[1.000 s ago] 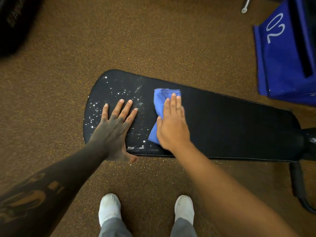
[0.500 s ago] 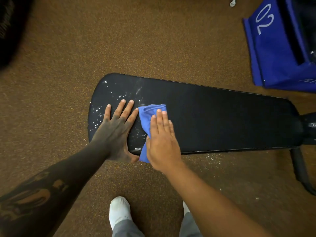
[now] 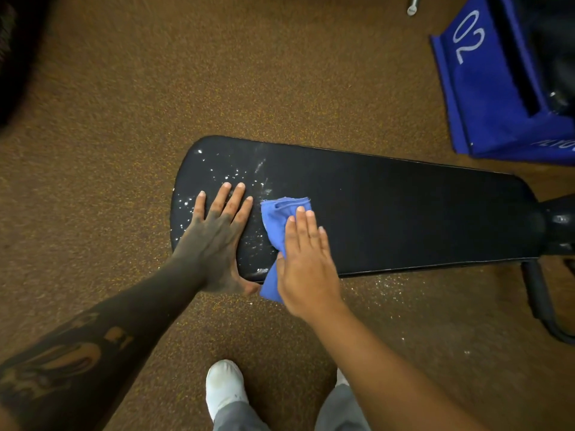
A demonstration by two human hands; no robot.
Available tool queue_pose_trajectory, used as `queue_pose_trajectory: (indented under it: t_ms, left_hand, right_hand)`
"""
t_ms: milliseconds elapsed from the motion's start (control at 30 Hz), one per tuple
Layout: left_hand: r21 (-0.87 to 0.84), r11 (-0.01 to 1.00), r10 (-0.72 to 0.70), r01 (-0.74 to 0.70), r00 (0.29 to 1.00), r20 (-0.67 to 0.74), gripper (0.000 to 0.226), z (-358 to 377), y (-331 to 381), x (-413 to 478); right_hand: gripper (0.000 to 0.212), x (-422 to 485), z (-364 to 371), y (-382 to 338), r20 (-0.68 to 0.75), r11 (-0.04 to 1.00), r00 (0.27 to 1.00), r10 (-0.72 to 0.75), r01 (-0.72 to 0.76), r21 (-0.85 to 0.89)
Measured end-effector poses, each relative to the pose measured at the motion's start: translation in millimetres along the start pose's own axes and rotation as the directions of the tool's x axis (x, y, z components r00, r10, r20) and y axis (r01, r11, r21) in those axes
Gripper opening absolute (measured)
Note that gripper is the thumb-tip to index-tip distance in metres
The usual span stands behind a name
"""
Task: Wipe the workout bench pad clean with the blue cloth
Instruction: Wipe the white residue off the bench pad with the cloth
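Pad [image 3: 404, 213]: black and long, it lies across the middle of your view over the brown speckled floor [image 3: 155, 104]. Its rounded wide end is to your left, and its narrow end meets the black frame [image 3: 557, 225] at your right. A blue box [image 3: 485, 98] marked "02" stands on the floor beyond the pad, at the upper right and well apart from your hands.

Your left hand [image 3: 214, 241] lies flat on the pad's wide end, palm down, with the fingers straight and spread. Its thumb hangs over the near edge, and it holds nothing. Your right hand [image 3: 306, 269] is just beside it, also flat, with straight fingers close together. It presses down on the cloth [image 3: 277, 219] and does not curl round it.

The cloth is blue and bunched. Its upper part lies on the pad, showing past your right fingertips, and its lower end hangs over the pad's near edge, just beside your left thumb.

Your left shoe [image 3: 224, 387], white, stands on the floor below the pad, between your forearms. The right one is mostly hidden by your right arm.

White specks [image 3: 230, 175] dot the wide end around your left fingers, reaching to the cloth's left edge. The pad to the right of the cloth looks plain black. More specks [image 3: 385, 287] lie on the floor just under the near edge, to the right of your right wrist. A small metal piece [image 3: 413, 6] lies at the top edge of the view; what it is you cannot tell.
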State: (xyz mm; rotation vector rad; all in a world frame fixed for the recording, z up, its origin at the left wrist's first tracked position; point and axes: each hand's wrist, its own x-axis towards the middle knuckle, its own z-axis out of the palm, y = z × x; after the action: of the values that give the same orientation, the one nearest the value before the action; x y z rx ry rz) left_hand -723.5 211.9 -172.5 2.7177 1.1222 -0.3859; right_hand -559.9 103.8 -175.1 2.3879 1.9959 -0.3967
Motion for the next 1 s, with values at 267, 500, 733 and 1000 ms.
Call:
queue_pose_trajectory:
  t_ms: [267,500,733,1000]
  left_hand:
    - [-0.031,1.000,0.000,0.000,1.000,0.025,0.159,1,-3,2]
    - [-0.040,0.999,-0.025,0.026,0.999,0.026,0.160,2,-2,1]
    - [-0.077,0.994,-0.074,0.076,0.997,0.028,0.162,0,-2,-1]
    - [-0.071,0.993,-0.095,0.097,0.995,0.031,0.161,-3,2,-3]
  right_hand:
    - [0.064,74,-26,41,-0.048,0.908,0.908,0.417,-0.413,0.068]
    - [0.066,45,-19,30,-0.035,0.965,0.966,0.256,-0.253,0.070]
    - [0.065,120,-38,41,-0.013,0.958,0.965,0.263,-0.260,0.118]
    - [0.063,129,-38,43,0.053,0.977,0.979,-0.199,0.202,-0.063]
